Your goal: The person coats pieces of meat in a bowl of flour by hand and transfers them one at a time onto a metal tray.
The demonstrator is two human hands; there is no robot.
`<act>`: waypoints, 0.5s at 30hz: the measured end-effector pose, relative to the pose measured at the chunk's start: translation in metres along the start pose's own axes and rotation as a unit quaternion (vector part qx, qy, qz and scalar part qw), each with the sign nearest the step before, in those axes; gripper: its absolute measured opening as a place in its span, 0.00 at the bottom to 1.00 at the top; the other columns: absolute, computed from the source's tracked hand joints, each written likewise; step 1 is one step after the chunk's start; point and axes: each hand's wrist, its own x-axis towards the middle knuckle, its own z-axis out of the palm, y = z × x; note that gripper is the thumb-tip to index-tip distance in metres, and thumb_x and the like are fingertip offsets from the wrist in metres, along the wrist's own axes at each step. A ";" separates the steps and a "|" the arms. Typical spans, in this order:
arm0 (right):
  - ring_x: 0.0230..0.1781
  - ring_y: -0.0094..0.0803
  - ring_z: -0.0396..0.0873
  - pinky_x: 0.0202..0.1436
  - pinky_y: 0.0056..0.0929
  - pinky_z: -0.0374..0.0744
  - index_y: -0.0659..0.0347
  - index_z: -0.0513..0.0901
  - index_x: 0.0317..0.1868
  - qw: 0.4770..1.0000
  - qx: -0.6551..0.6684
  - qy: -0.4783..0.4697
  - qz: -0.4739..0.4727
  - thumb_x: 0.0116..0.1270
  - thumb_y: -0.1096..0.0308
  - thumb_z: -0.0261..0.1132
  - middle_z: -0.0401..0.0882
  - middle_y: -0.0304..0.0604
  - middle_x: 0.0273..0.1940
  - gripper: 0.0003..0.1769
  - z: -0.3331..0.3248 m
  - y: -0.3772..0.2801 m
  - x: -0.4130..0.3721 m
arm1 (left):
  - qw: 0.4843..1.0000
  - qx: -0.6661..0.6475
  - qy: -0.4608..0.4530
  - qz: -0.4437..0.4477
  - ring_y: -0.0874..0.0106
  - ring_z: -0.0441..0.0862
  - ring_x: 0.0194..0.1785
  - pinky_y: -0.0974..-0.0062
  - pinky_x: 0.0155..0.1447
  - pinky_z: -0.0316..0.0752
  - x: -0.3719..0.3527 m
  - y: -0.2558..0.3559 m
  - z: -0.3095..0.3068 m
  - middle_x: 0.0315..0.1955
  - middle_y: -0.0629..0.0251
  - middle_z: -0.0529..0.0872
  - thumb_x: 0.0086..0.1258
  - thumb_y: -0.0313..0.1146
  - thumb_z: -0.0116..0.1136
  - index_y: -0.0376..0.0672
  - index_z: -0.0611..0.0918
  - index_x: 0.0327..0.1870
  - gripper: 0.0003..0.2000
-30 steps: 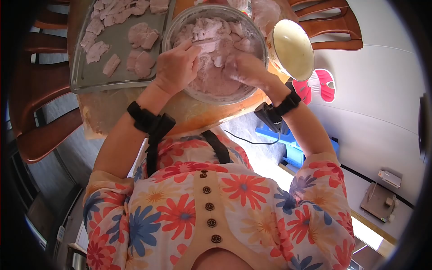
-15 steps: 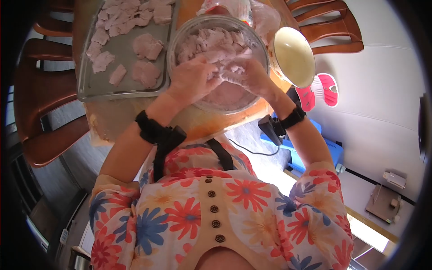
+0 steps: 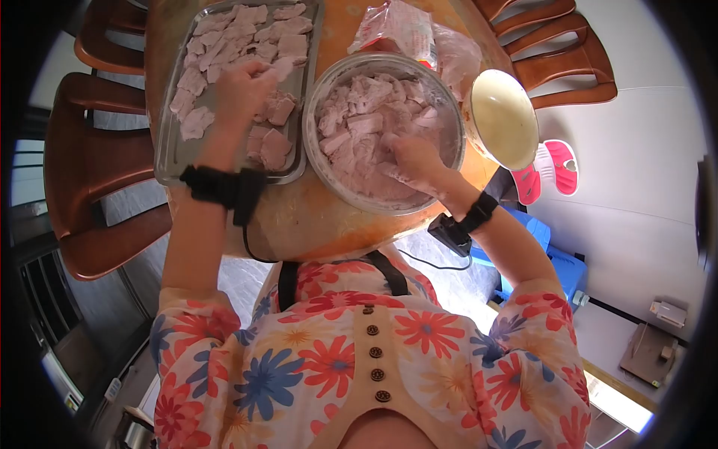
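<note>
A round metal bowl (image 3: 310, 153) holds many pale pink, powder-coated slices (image 3: 364, 123). My right hand (image 3: 419, 161) is inside the bowl's right side, its fingers closed against the slices; what they grip is hidden. To the left lies a metal tray (image 3: 176, 153) with flat coated slices (image 3: 224, 37) over its upper part and a few lower down. Above the tray is my left hand (image 3: 245, 93), fingers pinched, with a pale slice (image 3: 280, 69) hanging from the fingertips toward the right.
A cream enamel basin (image 3: 502, 120) stands right of the bowl. Behind are a plastic packet (image 3: 393, 28) and a clear bag (image 3: 456, 56). Wooden chairs (image 3: 112, 146) flank the orange table (image 3: 299, 224). A cable (image 3: 430, 266) hangs near the front edge.
My left hand has moved from the bowl to above the tray, carrying a slice. My right hand has stayed at the bowl and parted from the left. The view has shifted slightly.
</note>
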 end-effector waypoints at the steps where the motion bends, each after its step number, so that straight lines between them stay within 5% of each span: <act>1: 0.38 0.47 0.80 0.43 0.41 0.75 0.58 0.78 0.39 1.000 -0.008 -0.006 -0.012 0.56 0.60 0.67 0.80 0.50 0.37 0.14 -0.001 0.000 0.000 | 1.000 -0.002 -0.003 0.001 0.64 0.83 0.32 0.70 0.39 0.75 0.013 -0.012 -0.001 0.23 0.58 0.85 0.56 0.47 0.64 0.42 0.87 0.33 0.16; 3: 0.39 0.49 0.79 0.43 0.42 0.75 0.58 0.78 0.36 1.000 -0.020 -0.015 -0.018 0.56 0.59 0.66 0.81 0.51 0.37 0.14 -0.004 0.005 -0.003 | 0.992 0.106 -0.014 0.072 0.62 0.84 0.35 0.67 0.42 0.76 0.031 -0.028 0.001 0.27 0.57 0.86 0.57 0.52 0.61 0.42 0.87 0.33 0.19; 7: 0.38 0.48 0.79 0.41 0.42 0.75 0.60 0.79 0.35 0.999 -0.002 0.015 0.048 0.55 0.58 0.66 0.80 0.51 0.34 0.14 -0.012 0.020 -0.002 | 0.984 0.157 -0.055 0.069 0.60 0.84 0.38 0.65 0.44 0.76 0.055 -0.050 0.014 0.30 0.56 0.86 0.57 0.51 0.60 0.43 0.87 0.36 0.19; 9: 0.38 0.48 0.79 0.41 0.41 0.75 0.60 0.79 0.34 0.998 0.002 0.031 0.060 0.55 0.59 0.66 0.80 0.51 0.34 0.14 -0.009 0.021 -0.004 | 0.972 0.212 0.000 0.102 0.58 0.83 0.40 0.64 0.46 0.75 0.058 -0.054 0.016 0.33 0.55 0.86 0.56 0.49 0.60 0.44 0.86 0.40 0.19; 11: 0.39 0.48 0.79 0.41 0.41 0.75 0.60 0.80 0.36 0.998 0.018 -0.049 -0.040 0.56 0.59 0.65 0.80 0.50 0.34 0.14 -0.002 0.021 -0.010 | 0.972 0.207 0.020 0.110 0.58 0.83 0.39 0.64 0.45 0.76 0.052 -0.049 0.013 0.33 0.55 0.86 0.57 0.48 0.59 0.44 0.86 0.42 0.18; 15: 0.39 0.50 0.79 0.41 0.41 0.75 0.60 0.80 0.36 0.992 0.110 -0.052 -0.028 0.58 0.58 0.65 0.80 0.50 0.35 0.14 -0.010 0.021 -0.014 | 0.983 0.072 0.008 0.166 0.58 0.82 0.36 0.65 0.42 0.76 0.000 -0.004 0.011 0.32 0.56 0.84 0.62 0.37 0.57 0.44 0.85 0.42 0.11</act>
